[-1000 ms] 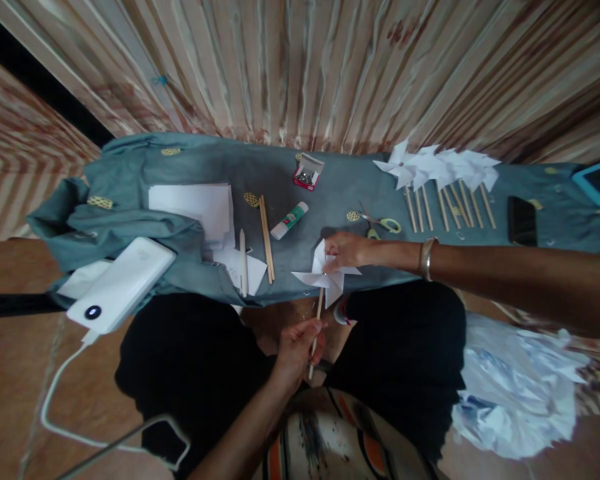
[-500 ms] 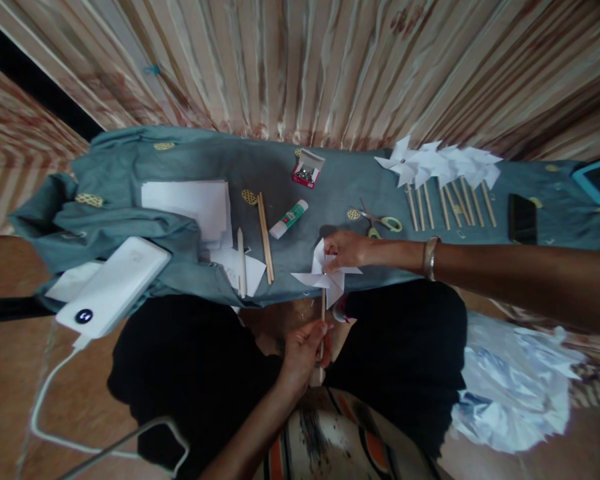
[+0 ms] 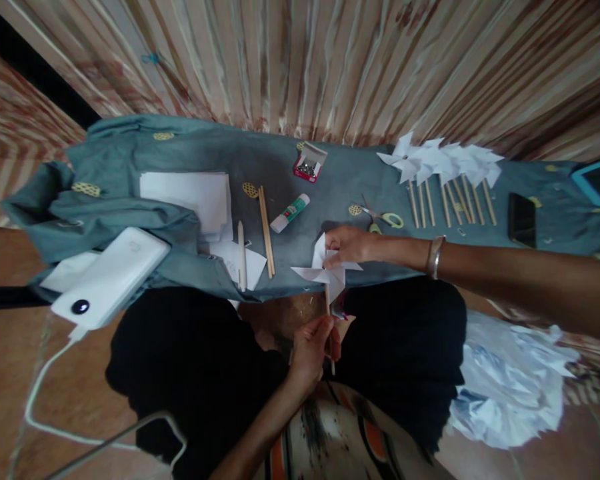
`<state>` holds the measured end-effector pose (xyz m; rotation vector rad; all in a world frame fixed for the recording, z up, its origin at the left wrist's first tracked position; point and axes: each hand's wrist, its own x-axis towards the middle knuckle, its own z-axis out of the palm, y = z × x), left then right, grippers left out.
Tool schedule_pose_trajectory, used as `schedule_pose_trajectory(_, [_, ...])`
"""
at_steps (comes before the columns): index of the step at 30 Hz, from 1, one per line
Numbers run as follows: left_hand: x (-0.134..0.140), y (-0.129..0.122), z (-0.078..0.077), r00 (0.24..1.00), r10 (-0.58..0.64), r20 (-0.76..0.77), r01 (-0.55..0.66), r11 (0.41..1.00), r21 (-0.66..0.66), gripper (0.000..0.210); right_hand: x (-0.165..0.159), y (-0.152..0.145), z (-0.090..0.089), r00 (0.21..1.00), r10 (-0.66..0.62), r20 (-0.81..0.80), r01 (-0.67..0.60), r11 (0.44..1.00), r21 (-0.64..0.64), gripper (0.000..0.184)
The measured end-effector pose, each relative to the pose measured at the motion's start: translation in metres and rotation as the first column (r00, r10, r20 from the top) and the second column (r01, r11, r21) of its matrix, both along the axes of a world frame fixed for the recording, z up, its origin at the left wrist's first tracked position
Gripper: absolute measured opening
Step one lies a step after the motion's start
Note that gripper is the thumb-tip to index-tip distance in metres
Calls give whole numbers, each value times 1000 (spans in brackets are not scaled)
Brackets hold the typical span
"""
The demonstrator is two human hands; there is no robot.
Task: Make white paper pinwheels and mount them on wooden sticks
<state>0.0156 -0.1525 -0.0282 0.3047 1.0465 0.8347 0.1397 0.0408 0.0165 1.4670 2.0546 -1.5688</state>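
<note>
A white paper pinwheel [image 3: 334,283] is at the cloth's near edge, its wooden stick [image 3: 329,301] pointing down towards my lap. My left hand [image 3: 314,347] is closed around the lower part of that stick. My right hand [image 3: 347,245], coming in from the right, has its fingers closed on the pinwheel's upper blades near the centre. Scissors [image 3: 383,217] with yellow-green handles lie just beyond the right hand. A glue stick [image 3: 291,213] rests to the left of it, and farther back stands an open red box [image 3: 309,164] of small metal pins.
Finished-looking pinwheels [image 3: 443,160] lie in an overlapping row at the right, near a dark phone [image 3: 522,219]. On the left are a paper stack [image 3: 187,200], loose sticks [image 3: 267,233], a white pencil-like tool [image 3: 242,257] and a cabled power bank [image 3: 113,277]. A plastic bag [image 3: 513,390] sits below right.
My left hand has shifted slightly up and to the right along with the stick, which leans a little more. The right hand keeps its hold on the pinwheel. The view has tilted slightly.
</note>
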Motion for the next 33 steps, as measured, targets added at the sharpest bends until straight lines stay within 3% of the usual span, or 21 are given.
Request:
schedule_pose_trajectory(3, [-3,2,4,999,31,14,-30,999,-32,48,4,-2,-4,985,-90,-144,71,989,-132,16])
schedule_pose_trajectory(9, [-10,3,11,998,59,12,-58,997,-60,49,15,-6,-2,960,-244,-137,226,964,-140,36])
schedule_pose_trajectory(16, [-10,2,23,998,66,19,-66,998,-19,47,24,-19,1,899,-371,-233,301,909,-288,40])
schedule_pose_trajectory(21, [-10,1,22,998,55,-6,-55,998,11,45,25,-23,3,907,-371,-197,332,920,-207,37])
schedule_pose_trajectory(24, [-10,1,17,997,73,-6,-73,997,14,46,21,-19,7,965,-256,-49,256,967,-17,34])
schedule_pose_trajectory(28, [-9,2,12,997,83,-7,-83,997,5,46,12,-9,18,959,-57,276,-13,970,242,37])
schedule_pose_trajectory(33, [-9,3,10,997,73,-5,-73,997,5,46,4,0,24,913,93,398,-207,945,254,38])
